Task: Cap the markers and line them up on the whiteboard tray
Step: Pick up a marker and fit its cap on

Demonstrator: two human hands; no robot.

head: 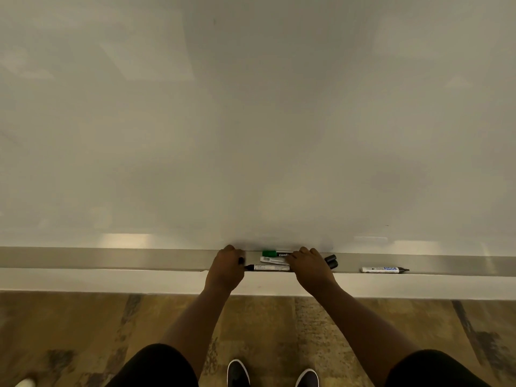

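Three markers bunched on whiteboard tray (139, 259), all lying lengthwise along it: green marker (275, 253) at back against the board, white marker (272, 260) in the middle, black-tipped marker (268, 267) at front lip, bare nib pointing left. Left hand (227, 268) curled at that nib end, small dark piece, probably a cap, pinched at fingertips (240, 260), just beside the nib. Right hand (310, 268) laid over right ends of the bunch, fingers curved down; actual clamp on a barrel hidden, cannot tell. Two loose black caps (331, 261) just right of right hand. Fourth marker (384, 270) well apart to right, uncapped, nib pointing right. Likely next: cap slid rightward along marker axis onto nib, right hand bracing.
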